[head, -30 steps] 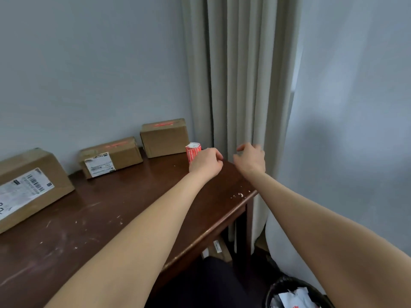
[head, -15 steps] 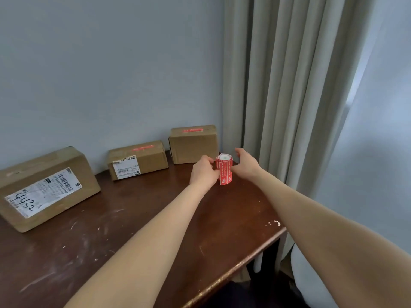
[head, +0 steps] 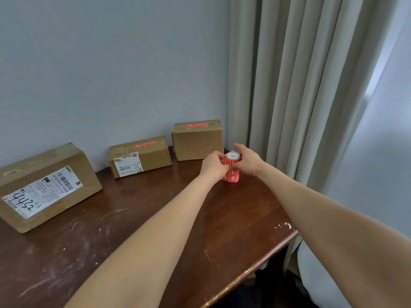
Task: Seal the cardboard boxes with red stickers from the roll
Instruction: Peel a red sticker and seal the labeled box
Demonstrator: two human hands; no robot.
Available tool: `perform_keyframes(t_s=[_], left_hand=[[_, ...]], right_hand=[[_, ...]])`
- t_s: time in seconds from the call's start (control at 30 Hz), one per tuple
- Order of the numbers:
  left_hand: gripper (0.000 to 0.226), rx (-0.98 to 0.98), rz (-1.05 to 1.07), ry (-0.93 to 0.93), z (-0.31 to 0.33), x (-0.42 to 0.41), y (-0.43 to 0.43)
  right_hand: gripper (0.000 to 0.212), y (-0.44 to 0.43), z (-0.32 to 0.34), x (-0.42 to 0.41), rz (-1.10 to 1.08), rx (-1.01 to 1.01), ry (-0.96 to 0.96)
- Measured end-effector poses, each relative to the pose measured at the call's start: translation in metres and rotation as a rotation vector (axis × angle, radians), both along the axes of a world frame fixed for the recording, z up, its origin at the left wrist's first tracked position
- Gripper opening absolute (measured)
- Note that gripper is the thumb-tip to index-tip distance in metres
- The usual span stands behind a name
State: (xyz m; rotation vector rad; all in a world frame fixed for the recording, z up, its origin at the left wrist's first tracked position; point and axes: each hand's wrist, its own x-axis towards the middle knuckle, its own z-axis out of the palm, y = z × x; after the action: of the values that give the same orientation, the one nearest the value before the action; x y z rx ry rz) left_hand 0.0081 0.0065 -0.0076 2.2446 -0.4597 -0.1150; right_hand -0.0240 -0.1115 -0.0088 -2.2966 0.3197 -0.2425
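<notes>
While both hands are closing in on it from opposite sides, the one sticker roll (head: pixel 231 174) is standing upright on the table (head: pixel 155 230), near the back right corner, just in front of the right box. The roll's white core end is facing up. Its red lower part is reaching down to the tabletop; I cannot tell whether that is roll body or a loose strip.

Hands, 2:
- left hand (head: pixel 213 166) is gripping the roll's left side with its fingers curled around it.
- right hand (head: pixel 248 161) is wrapping the right side, thumb over the top edge and fingers curled behind.

Both forearms are stretching out over the table, bare.

Cardboard boxes, 3, all sitting along the wall (head: pixel 111 63) at the back of the table and apart from each other:
- large box (head: pixel 66 172) at the left is angling toward the camera.
- middle box (head: pixel 153 158) is lying low and long.
- right box (head: pixel 198 145) is sitting closest to the curtain (head: pixel 289 85).

Red stickers on boxes, 2: one sticker (head: pixel 145 144) is running along the middle box's top, and another sticker (head: pixel 196 125) is doing the same on the right box.

White shipping labels, 2: one label (head: pixel 42 192) is covering the large box's front with "4432" handwritten on it, and a smaller label (head: pixel 127 166) is sitting on the middle box's front left.
</notes>
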Motion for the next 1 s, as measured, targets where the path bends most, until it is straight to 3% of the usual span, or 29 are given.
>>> perform_keyframes(t_s=[0.17,0.33,0.57,0.83,1.0], left_hand=[[0.033,0.014,-0.019,-0.009,0.003,-0.002,0.002],[0.031,-0.016,-0.023,-0.022,0.002,-0.004,0.005],[0.032,-0.028,-0.02,-0.028,0.001,-0.004,0.01],[0.031,-0.001,-0.018,-0.022,0.0,0.001,0.014],[0.026,0.019,0.03,-0.025,0.0,0.003,0.013]], right_hand=[[0.075,-0.001,0.004,-0.006,0.055,-0.055,0.035],[0.049,-0.001,0.009,-0.008,0.06,-0.198,0.086],[0.036,0.001,0.014,-0.005,0.082,-0.311,0.169],[0.052,0.002,0.014,-0.008,0.184,-0.366,0.186],[0.042,0.004,0.015,-0.012,0.203,-0.473,0.217]])
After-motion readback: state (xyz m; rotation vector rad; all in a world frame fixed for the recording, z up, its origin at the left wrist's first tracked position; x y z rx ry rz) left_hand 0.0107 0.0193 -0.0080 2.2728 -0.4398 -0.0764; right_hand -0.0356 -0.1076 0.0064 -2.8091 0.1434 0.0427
